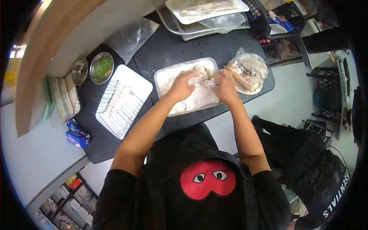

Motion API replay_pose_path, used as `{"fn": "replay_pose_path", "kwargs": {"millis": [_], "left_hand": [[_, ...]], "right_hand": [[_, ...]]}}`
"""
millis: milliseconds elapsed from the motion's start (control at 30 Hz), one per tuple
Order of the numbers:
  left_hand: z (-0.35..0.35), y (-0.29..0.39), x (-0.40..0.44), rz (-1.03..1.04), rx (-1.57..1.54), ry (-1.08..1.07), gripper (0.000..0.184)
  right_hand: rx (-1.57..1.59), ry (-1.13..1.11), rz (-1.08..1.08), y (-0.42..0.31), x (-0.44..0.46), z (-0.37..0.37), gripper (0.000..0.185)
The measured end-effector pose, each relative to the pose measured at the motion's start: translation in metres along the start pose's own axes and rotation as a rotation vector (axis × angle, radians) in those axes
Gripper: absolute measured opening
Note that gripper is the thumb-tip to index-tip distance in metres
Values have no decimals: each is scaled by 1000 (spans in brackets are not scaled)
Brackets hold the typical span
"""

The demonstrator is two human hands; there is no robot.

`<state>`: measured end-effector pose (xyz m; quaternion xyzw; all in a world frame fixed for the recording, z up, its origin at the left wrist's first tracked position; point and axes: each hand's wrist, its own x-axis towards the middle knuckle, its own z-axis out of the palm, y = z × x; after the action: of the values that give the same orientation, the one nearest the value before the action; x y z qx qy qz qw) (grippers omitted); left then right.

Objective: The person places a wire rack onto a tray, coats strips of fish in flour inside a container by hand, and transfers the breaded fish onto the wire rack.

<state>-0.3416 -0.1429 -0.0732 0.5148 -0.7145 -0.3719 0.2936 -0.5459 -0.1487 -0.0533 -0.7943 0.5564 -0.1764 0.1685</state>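
A white tray (158, 81) of pale flour (201, 96) lies in front of me, with both hands inside it. My left hand (183, 85) curls its fingers over a flour-coated piece (202, 73), its thumb apart from the fingers. My right hand (225, 85) is bent closed at the tray's right side, its fingers on the right end of the coated food. Flour hides what the food is. Against the tray's right edge rests a clear plastic bag (249, 71) with printed lettering and a tan content.
Left of the flour tray, a white tray (144, 87) carries a wire rack (124, 111) with coated strips. Behind it are a bowl of green vegetables (102, 69) and blue boxes (78, 135). Stacked trays (207, 9) stand at the back. A person in black (306, 165) is at right.
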Motion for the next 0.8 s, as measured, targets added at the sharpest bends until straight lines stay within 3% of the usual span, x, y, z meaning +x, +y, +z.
{"fn": "replay_pose_path", "kwargs": {"millis": [100, 200, 300, 433, 500, 700, 800], "left_hand": [[4, 6, 8, -150, -314, -174, 34], [-2, -2, 9, -357, -643, -256, 32], [-12, -14, 2, -392, -720, -159, 29], [-33, -15, -6, -360, -233, -185, 31], [-42, -8, -9, -385, -186, -220, 33], [-37, -14, -25, -298, -408, -242, 39], [-34, -16, -27, -234, -546, -216, 38]], "right_hand": [[466, -263, 268, -3, 7, -5, 35], [913, -275, 248, 3, 13, 8, 35], [1183, -349, 275, -2, 17, 6, 35], [777, -436, 279, 1, 20, 12, 29], [571, -478, 337, -7, 20, 8, 26], [952, -341, 175, -25, 22, 11, 23], [894, -378, 95, -32, 32, 8, 23]]}}
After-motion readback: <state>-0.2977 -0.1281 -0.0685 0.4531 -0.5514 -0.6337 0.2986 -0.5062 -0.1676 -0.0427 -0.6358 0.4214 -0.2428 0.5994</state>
